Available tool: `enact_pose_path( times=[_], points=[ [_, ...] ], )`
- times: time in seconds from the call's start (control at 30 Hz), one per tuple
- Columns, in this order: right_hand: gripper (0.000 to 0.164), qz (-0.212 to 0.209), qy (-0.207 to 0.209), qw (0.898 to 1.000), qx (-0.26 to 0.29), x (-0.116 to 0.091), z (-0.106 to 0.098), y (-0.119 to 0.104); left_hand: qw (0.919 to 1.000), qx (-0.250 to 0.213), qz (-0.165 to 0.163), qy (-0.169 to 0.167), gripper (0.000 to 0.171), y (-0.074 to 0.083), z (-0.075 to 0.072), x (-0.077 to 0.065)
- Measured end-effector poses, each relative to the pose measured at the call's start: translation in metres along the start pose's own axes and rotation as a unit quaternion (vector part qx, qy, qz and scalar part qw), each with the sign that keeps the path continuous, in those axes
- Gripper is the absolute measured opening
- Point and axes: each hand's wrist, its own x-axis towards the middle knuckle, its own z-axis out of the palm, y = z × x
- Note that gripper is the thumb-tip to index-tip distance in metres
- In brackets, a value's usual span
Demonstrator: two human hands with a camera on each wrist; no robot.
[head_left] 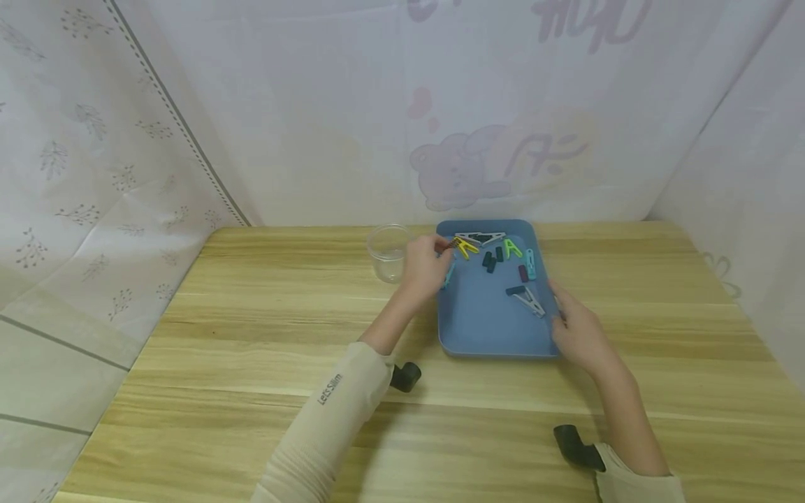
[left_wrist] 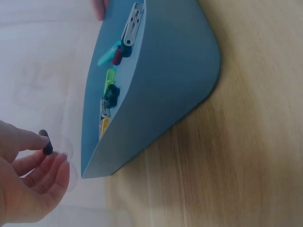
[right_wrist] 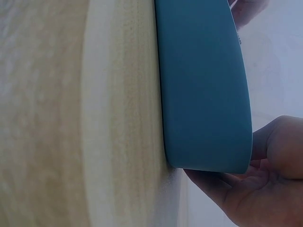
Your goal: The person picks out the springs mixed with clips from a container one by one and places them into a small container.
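My left hand [head_left: 425, 265] is over the left rim of a blue tray [head_left: 484, 335]. Between thumb and fingers it pinches a small dark ribbed piece [left_wrist: 46, 142]. With my right hand [head_left: 580, 330] I grip the tray's right side, thumb at the rim and fingers outside. Inside the tray lie a yellow clothes peg [head_left: 466, 248], a lime green peg [head_left: 512, 249], a turquoise peg [head_left: 530, 264] and grey pegs [head_left: 532, 302]. Several small dark green pieces [head_left: 490, 263] and a dark red ribbed piece [head_left: 523, 273] lie among them. My left hand partly hides another turquoise peg [head_left: 448, 276].
A clear round plastic tub [head_left: 385, 255] stands left of the tray, partly behind my left hand. Everything rests on a wood-grain table [head_left: 264, 335]. A printed white cloth [head_left: 327, 119] hangs along the table's back edge. Black elbow-shaped parts [head_left: 575, 447] stick out at both sleeves.
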Motion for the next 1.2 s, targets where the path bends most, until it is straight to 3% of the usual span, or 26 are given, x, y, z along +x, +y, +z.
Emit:
enact_pose_path(
  times=[0.23, 1.2],
  points=[
    [0.062, 0.001, -0.002, 1.000, -0.001, -0.001, 0.000, 0.001, 0.9999, 0.000, -0.014, 0.005, 0.017, -0.001, -0.005, -0.001],
    [0.061, 0.001, -0.004, 1.000, -0.004, -0.002, 0.000, 0.001, 0.9993, 0.000, -0.002, 0.038, 0.014, -0.010, -0.024, -0.003]
  ],
)
